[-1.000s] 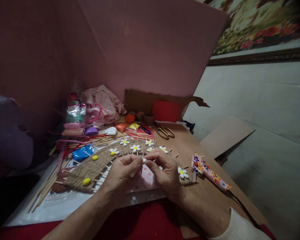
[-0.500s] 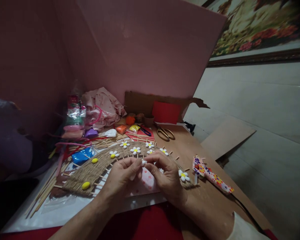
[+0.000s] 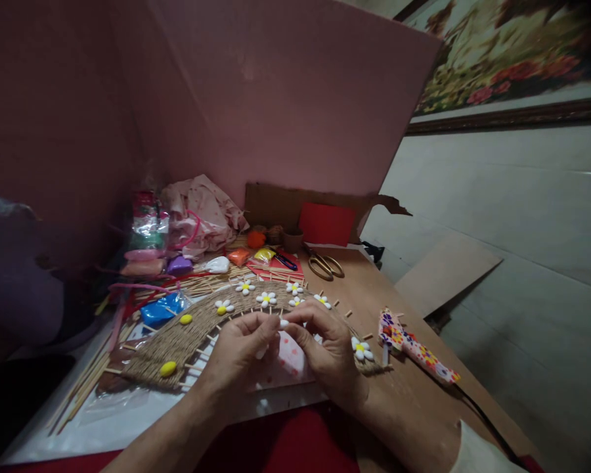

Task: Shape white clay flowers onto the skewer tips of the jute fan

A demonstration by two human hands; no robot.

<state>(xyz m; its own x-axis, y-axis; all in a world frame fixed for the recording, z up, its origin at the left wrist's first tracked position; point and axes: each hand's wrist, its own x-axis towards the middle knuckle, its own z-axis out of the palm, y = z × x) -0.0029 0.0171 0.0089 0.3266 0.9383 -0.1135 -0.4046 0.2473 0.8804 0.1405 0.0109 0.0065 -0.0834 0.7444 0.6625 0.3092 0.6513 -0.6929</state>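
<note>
Pinching a white piece (image 3: 284, 324), left hand (image 3: 241, 343) and right hand (image 3: 328, 347) near woven arch (image 3: 175, 340), brown board (image 3: 367, 282) stretching past its edge.

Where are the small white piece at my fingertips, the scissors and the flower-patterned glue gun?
Small white piece (image 3: 284, 324): head view, its visible middle.
Scissors (image 3: 328, 266): head view, gold handles, where the loops meet.
Flower-patterned glue gun (image 3: 417, 350): head view, its patterned body.
</note>
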